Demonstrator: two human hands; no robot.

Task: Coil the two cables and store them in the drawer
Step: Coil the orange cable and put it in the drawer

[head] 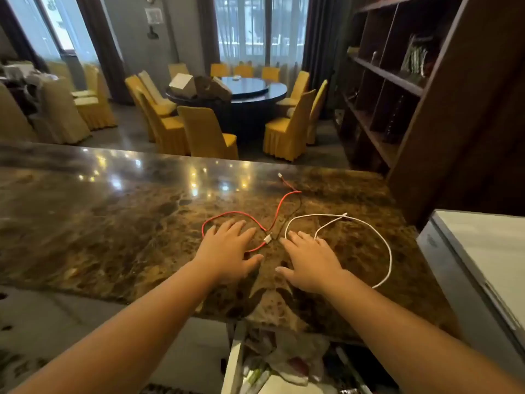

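A red cable (279, 206) lies uncoiled on the brown marble counter (113, 223), looping from the far right toward my left hand (227, 250). That hand rests flat, fingers spread, partly over the red loop. A white cable (377, 234) lies in a wide loop to the right. My right hand (311, 261) lies flat with fingers apart, covering part of the white loop. Neither hand grips anything. Below the counter's near edge, an open drawer (234, 362) shows crumpled bags and clutter.
A white appliance (483, 265) stands at the counter's right end. A dark wooden bookshelf (397, 81) rises at the back right. Beyond the counter are a round dark table (250, 89) and several yellow-covered chairs.
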